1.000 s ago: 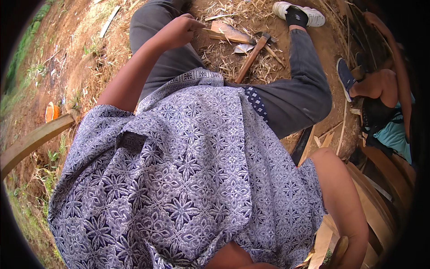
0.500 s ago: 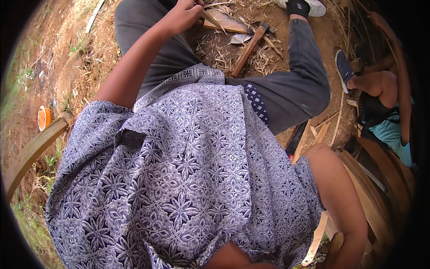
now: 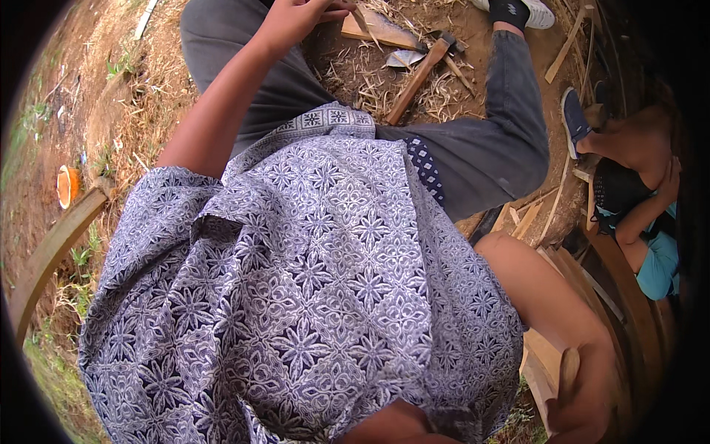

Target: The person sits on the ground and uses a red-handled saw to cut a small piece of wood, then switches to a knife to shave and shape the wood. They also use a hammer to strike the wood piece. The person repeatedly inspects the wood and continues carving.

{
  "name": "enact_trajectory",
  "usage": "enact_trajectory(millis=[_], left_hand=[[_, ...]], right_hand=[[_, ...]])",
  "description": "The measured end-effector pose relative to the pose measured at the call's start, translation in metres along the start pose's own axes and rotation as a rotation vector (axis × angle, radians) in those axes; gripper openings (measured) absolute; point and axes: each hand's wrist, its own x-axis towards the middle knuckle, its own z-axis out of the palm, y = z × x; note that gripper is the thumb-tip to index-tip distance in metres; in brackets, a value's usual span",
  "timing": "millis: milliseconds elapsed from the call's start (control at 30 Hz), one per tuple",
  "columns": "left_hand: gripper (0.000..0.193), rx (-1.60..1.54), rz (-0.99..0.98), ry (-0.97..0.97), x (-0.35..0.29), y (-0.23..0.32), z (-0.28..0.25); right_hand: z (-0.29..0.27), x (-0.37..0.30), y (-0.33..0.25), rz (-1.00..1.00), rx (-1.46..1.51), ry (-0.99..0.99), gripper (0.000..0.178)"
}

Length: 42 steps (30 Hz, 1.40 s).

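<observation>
My left hand (image 3: pixel 296 18) is at the top edge, partly cut off, with its fingers bent together beside a pale wood block (image 3: pixel 381 33). What those fingers hold, if anything, I cannot make out. Bent up at the lower right, my right arm ends in my right hand (image 3: pixel 580 418), which grips a wooden handle (image 3: pixel 568 374); the rest of that tool is out of sight. Between my legs lies a hammer-like tool (image 3: pixel 420 80) with a wooden shaft and dark head. A silvery scrap (image 3: pixel 404 58) sits near it among thin shavings (image 3: pixel 370 81).
Another person's shoe (image 3: pixel 574 122) and turquoise garment (image 3: pixel 658 266) are at the right. Wood pieces (image 3: pixel 584 296) pile up beside my right arm. A curved wooden bar (image 3: pixel 59 251) and an orange round object (image 3: pixel 68 186) stand out on the dirt at left.
My right forearm and the handle have shifted at the lower right, with the elbow further left. The thin strip at my left fingers no longer shows. The other person's arm has moved lower.
</observation>
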Motion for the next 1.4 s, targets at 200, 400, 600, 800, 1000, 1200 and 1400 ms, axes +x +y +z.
enact_trajectory(millis=[200, 400, 600, 800, 1000, 1200, 1400], left_hand=[[0.017, 0.184, 0.089, -0.069, -0.012, -0.002, 0.004], [0.02, 0.395, 0.18, -0.073, -0.027, 0.001, 0.018], [0.015, 0.583, 0.313, -0.113, -0.053, 0.001, 0.036], [0.014, 0.717, 0.408, -0.107, -0.06, 0.002, 0.046], [0.014, 0.691, 0.417, -0.033, -0.052, 0.0, 0.041], [0.011, 0.75, 0.409, 0.04, -0.032, 0.009, 0.04], [0.012, 0.654, 0.323, 0.046, -0.032, 0.014, 0.045]], right_hand=[[-0.02, -0.073, 0.088, 0.403, -0.092, 0.927, 0.032], [0.014, -0.126, 0.244, 1.064, 0.048, 0.814, 0.038], [0.028, -0.111, 0.278, 1.147, -0.035, 0.724, 0.049], [0.018, -0.11, 0.278, 1.08, -0.159, 0.583, 0.067], [0.034, -0.08, 0.246, 1.019, -0.188, 0.602, 0.069], [0.053, -0.069, 0.259, 0.641, -0.569, 0.616, 0.055], [0.052, -0.052, 0.251, 0.736, -0.521, 0.683, 0.039]])
